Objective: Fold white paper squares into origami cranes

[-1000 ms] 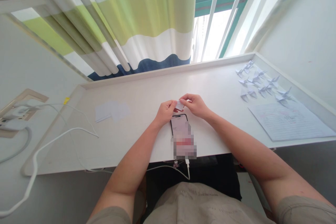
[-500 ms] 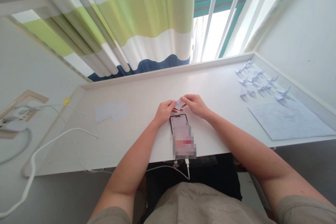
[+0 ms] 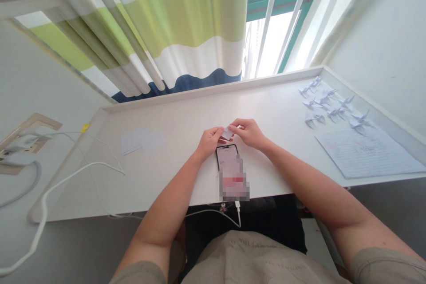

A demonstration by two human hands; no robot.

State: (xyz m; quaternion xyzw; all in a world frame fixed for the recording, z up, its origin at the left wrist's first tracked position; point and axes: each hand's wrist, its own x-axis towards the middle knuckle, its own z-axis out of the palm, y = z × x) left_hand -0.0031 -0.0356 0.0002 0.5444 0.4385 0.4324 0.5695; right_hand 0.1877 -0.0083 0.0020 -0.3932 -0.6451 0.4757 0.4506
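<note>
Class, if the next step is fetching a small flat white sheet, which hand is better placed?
Probably the left hand: the flat sheets lie on its side of the desk, nearer to it. The right hand is farther off, though both hold a paper piece.

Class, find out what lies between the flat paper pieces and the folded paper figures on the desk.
In the head view: the left hand and right hand, holding a small white paper, with the phone just nearer the person.

I get daylight from the window (image 3: 277,37), panes blown white. Under the desk (image 3: 179,120) it's dim; pixelation partly masks the phone (image 3: 229,164).
</note>
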